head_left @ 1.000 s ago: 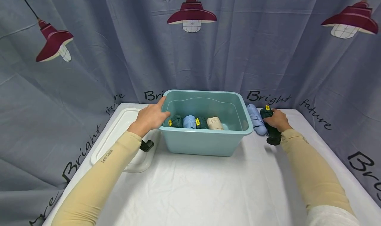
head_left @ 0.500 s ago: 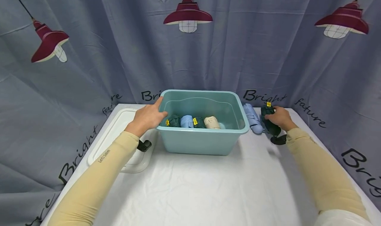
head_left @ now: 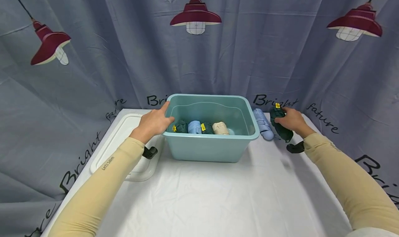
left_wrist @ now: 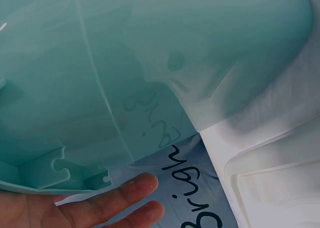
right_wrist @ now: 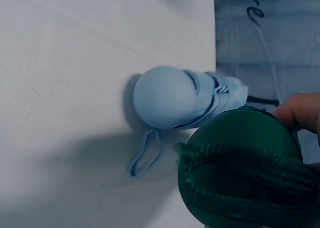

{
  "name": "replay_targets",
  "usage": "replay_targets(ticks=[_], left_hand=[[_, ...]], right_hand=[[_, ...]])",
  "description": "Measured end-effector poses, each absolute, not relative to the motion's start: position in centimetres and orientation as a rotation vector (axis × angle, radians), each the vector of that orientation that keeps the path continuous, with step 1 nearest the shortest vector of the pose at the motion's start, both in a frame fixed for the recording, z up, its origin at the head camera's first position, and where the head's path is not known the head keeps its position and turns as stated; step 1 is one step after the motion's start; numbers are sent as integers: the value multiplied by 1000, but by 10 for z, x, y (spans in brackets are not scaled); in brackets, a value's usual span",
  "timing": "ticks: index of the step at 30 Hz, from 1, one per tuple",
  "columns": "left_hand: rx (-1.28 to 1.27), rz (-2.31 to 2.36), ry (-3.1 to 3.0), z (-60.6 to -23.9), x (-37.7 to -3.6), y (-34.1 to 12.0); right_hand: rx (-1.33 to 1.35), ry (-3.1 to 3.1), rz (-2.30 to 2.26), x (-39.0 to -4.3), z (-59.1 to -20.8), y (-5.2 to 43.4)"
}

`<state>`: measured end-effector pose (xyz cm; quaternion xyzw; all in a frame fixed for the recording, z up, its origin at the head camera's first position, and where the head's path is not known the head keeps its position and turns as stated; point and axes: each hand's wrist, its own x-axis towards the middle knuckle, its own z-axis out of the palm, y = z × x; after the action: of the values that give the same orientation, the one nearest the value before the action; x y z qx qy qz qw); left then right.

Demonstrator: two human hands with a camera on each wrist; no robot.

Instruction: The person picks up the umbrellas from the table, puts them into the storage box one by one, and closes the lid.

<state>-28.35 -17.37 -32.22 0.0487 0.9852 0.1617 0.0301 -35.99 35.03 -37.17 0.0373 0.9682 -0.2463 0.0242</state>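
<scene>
A dark green umbrella (head_left: 280, 125), folded, sits in the right hand (head_left: 291, 121), fingers curled round it, raised just off the white surface (head_left: 218, 195) right of the bin (head_left: 212, 145); a light blue umbrella (head_left: 263, 124) lies on the surface between it and the bin; the left hand (head_left: 154, 122) rests on the bin's left rim, fingers fairly straight; four rolled umbrellas (head_left: 201, 128) line the bin's inside; a white lid (head_left: 120, 143) lies to the left.
</scene>
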Motion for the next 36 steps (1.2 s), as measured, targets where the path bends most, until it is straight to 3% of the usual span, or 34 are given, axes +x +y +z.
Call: replay_targets(ticks=[36], left_hand=[[161, 503, 3042, -323, -283, -174]], right_hand=[[-214, 3069, -743, -306, -282, 277]])
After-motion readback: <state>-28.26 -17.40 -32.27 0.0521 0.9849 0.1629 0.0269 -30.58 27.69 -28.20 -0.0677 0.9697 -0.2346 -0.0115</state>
